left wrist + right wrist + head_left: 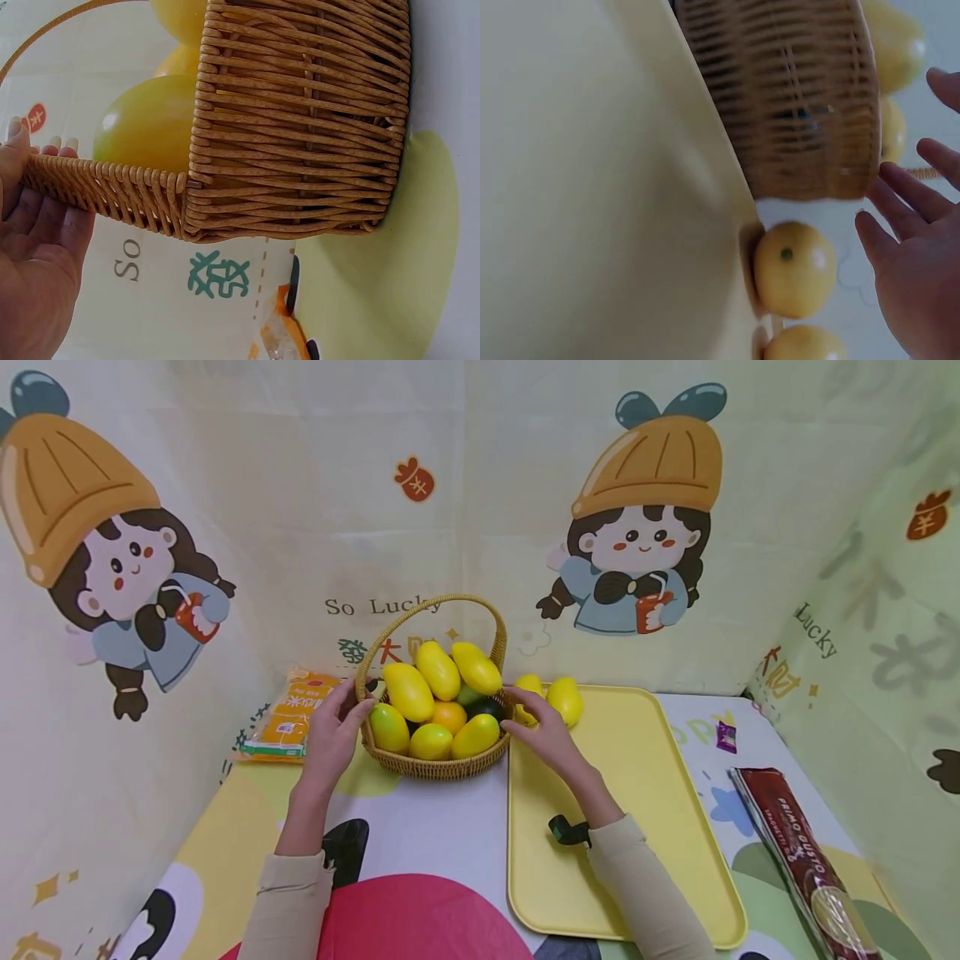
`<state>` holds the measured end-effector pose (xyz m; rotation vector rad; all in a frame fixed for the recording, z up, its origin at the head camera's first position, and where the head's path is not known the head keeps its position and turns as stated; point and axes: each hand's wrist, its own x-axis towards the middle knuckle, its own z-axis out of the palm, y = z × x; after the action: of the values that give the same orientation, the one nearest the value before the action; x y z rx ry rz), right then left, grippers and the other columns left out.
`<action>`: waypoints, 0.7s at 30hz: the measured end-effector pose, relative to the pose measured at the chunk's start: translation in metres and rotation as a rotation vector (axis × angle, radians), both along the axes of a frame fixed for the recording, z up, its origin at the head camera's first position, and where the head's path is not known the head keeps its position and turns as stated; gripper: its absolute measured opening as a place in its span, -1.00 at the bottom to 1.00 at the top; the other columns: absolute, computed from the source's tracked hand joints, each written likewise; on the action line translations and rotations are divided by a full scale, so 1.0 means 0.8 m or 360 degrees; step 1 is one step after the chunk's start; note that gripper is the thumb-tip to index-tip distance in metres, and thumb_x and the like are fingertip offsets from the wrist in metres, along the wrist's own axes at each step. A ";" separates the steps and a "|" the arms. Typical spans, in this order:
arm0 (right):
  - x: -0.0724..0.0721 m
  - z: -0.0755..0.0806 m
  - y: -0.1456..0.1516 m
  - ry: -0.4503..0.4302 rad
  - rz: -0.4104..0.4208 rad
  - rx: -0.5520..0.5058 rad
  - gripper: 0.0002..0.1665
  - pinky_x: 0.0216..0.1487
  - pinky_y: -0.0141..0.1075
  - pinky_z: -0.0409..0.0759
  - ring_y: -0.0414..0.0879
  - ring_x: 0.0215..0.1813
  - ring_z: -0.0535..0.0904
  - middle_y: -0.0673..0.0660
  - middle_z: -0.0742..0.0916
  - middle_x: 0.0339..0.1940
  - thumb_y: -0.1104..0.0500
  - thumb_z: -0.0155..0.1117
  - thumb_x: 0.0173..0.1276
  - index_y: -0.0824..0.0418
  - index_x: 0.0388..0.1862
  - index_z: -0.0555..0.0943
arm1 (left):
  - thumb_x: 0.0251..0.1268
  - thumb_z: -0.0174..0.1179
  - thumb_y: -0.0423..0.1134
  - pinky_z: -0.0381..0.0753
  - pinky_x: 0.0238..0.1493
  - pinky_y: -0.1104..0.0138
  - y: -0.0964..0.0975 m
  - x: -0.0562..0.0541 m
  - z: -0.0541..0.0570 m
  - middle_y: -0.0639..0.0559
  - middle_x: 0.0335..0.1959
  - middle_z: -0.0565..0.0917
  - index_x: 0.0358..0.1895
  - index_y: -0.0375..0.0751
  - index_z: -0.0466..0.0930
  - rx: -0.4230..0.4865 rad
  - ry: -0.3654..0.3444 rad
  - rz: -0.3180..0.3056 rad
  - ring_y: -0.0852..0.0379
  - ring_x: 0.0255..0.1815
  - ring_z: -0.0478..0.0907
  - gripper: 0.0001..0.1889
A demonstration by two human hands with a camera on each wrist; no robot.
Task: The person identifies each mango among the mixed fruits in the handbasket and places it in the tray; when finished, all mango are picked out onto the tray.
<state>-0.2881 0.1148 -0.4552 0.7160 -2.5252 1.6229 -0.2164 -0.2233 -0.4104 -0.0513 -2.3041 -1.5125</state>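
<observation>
A wicker basket [438,769] with a tall arched handle holds several yellow mangoes [408,692], an orange [450,716] and a dark green fruit [489,708], partly hidden. My left hand [333,735] is at the basket's left side; in the left wrist view its thumb and fingers [73,225] grip the lower handle from both sides. On the other side, my right hand [551,739] has its fingers spread and extended by the rim. The right wrist view shows its fingertips [892,171] close against the basket; firm contact is hard to judge.
Right of the basket lies a yellow tray [615,777], with two yellow mangoes [566,700] at its far left corner. An orange food packet [288,718] lies at the left. Along the right are a small purple packet [726,737] and a spaghetti pack [802,860].
</observation>
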 end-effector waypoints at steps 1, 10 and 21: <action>0.003 0.001 -0.004 0.0008 0.0025 0.0009 -0.29 0.50 0.09 0.30 0.03 0.45 0.40 0.04 0.52 0.43 -0.05 0.36 0.35 0.02 0.45 0.41 | 0.48 0.09 0.00 0.53 0.01 0.65 0.000 0.000 0.000 -0.08 0.08 0.60 0.37 0.13 0.43 0.0000 0.0001 0.0001 0.12 0.03 0.50 -0.55; 0.014 -0.009 -0.031 0.0034 0.0127 0.0079 -0.26 0.55 0.09 0.20 0.01 0.57 0.23 0.01 0.51 0.43 -0.10 0.42 0.28 0.02 0.40 0.45 | 0.48 0.09 0.01 0.53 0.03 0.64 0.001 0.001 0.001 -0.11 0.10 0.60 0.36 0.14 0.44 0.0011 -0.0006 0.0005 0.12 0.04 0.50 -0.56; 0.021 -0.009 -0.040 -0.0005 0.0066 0.0073 -0.26 0.47 0.06 0.34 0.00 0.38 0.44 0.01 0.56 0.35 -0.09 0.51 0.19 0.02 0.34 0.52 | 0.47 0.10 0.01 0.55 0.00 0.63 0.000 -0.001 -0.001 -0.01 0.03 0.60 0.35 0.14 0.45 0.0006 0.0006 0.0011 0.13 0.02 0.51 -0.57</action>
<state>-0.2710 0.0830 -0.4626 0.7758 -2.5747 1.5842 -0.2172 -0.2232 -0.4111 -0.0451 -2.2962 -1.5120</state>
